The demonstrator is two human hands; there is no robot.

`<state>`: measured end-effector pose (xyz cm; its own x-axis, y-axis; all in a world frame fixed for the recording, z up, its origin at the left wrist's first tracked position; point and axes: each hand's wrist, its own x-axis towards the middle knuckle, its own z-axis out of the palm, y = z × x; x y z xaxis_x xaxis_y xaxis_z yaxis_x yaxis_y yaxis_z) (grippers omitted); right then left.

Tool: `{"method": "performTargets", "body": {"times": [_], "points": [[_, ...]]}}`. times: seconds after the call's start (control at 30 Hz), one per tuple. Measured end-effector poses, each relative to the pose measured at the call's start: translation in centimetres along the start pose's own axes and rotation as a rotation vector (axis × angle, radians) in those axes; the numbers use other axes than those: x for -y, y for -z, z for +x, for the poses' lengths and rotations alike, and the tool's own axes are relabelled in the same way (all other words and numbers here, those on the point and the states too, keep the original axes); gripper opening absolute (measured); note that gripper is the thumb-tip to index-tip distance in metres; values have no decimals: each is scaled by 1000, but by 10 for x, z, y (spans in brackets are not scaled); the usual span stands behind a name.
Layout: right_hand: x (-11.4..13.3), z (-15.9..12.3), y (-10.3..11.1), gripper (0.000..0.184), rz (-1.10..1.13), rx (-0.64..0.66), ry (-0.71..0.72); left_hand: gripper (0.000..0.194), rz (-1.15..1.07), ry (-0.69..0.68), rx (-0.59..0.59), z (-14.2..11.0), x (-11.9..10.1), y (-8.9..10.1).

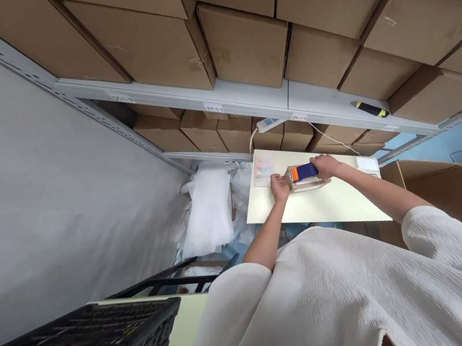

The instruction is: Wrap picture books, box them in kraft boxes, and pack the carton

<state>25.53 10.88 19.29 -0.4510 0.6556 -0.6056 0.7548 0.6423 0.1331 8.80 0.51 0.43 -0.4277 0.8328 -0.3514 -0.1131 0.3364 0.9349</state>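
Note:
A small cardboard box (308,186) lies on the pale yellow table, with a white patch on its upper face. My left hand (279,187) grips the box at its left end, fingers against the side. Across the top of the box lies a dark blue and orange tape dispenser (306,171), its orange end towards my left hand. My right hand (324,166) is closed round the other end of it. The fingers on that far side are partly hidden.
The tabletop (350,206) also carries a clear plastic packet (264,166) and a white item (367,163). Boxed shelves rise ahead; a yellow-black utility knife (370,109) rests on one ledge. White wrapping (208,209) lies left, a large open carton (439,187) right, a black crate (138,334) lower left.

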Motion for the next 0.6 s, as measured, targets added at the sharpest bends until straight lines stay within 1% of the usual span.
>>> {"method": "performTargets", "body": {"times": [0.1,0.13,0.23,0.3,0.37,0.43,0.6], "points": [[-1,0,-2,49,14,-13,9,36,-4,16,58,-7,-4,2],[-1,0,-2,50,30,-27,20,40,7,-10,73,-8,-6,2],[-4,-3,-5,48,95,-74,58,57,62,-182,121,-9,-13,5],[-7,-5,-7,47,120,-78,55,74,112,-283,212,-5,-20,8],[-9,-7,-8,47,130,-64,39,88,179,-338,322,1,-27,10],[-11,-8,-8,47,142,-49,27,95,261,-358,395,8,-33,10],[-14,-9,-9,51,158,-16,-3,104,490,-384,494,17,-39,11]]}}
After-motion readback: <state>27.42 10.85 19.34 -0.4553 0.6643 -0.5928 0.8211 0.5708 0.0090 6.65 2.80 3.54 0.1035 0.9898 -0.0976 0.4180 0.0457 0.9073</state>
